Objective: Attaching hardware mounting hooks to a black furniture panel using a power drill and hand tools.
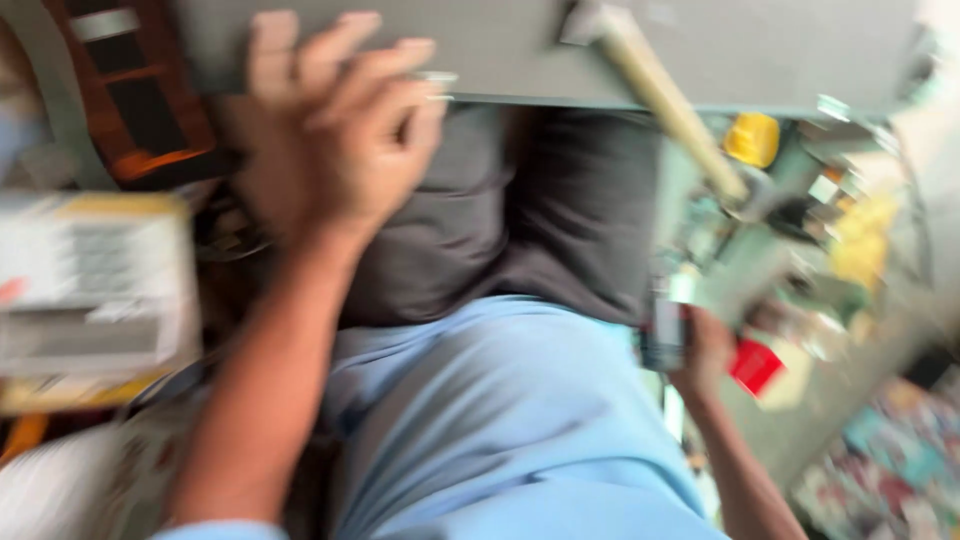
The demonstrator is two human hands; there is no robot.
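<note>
Heavy motion blur, view tilted. Left hand (pixel 335 130) is raised, fingers curled over the edge of a flat grey panel (pixel 500 45); grip is closed on that edge, fingertips on the panel's face, thumb side hidden under it. Just below the grip sit the person's dark trousers (pixel 520 215), and further down a light blue shirt (pixel 500 420). To the outer side of this grip, a dark red-brown wooden frame (pixel 135 95), and below it a white and yellow box (pixel 95 290) (print unreadable in the blur).

Right hand (pixel 705 350) hangs low beside the body, well apart from the panel. It holds a small dark object with a pale stripe (pixel 665 335), fingers wrapped around it; too blurred to tell what kind of thing it is. Touching or just beyond this grip is a small red object (pixel 755 365), contact cannot be told. Above the right grip a tan wooden handle (pixel 665 100) runs diagonally across the panel's edge, with a yellow item (pixel 752 138) near its lower end. Cluttered counter (pixel 880 330) beyond, details smeared.
</note>
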